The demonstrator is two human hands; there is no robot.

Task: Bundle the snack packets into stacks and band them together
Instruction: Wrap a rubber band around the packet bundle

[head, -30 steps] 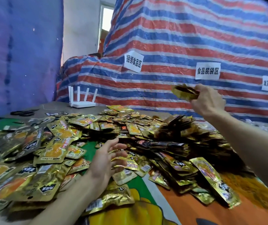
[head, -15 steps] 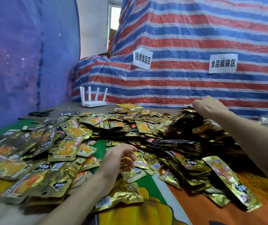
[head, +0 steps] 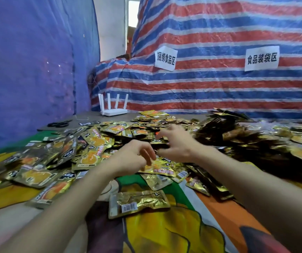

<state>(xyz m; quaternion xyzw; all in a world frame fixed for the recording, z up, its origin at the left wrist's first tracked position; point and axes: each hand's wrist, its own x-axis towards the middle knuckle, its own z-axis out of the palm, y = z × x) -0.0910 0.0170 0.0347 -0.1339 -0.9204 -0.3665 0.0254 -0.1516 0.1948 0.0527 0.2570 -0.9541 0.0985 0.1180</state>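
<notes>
- Loose packets [head: 91, 143] cover the left and middle of the table [head: 164, 234]. A darker heap [head: 237, 143] lies to the right; I can't tell whether it is banded.
- Your left hand [head: 133, 157] curls its fingers down onto one gold packet [head: 162, 166]. I cannot tell whether it pinches it.
- Your right hand [head: 178, 145] hovers just beyond, fingers spread and loosely bent, holding nothing visible.
- Expect light, thin, floppy foil that is slick enough to slide off its neighbours. Pinch each packet by a flat sealed edge, then square the stack before banding.
- Two signs on the striped tarp [head: 219, 88] read 捆绑食品区 [head: 165, 58] and 食品装袋区 [head: 261, 58].
- The nearest packet [head: 146, 198] shows a barcode [head: 129, 208]. The brand print is too blurred to read.
</notes>
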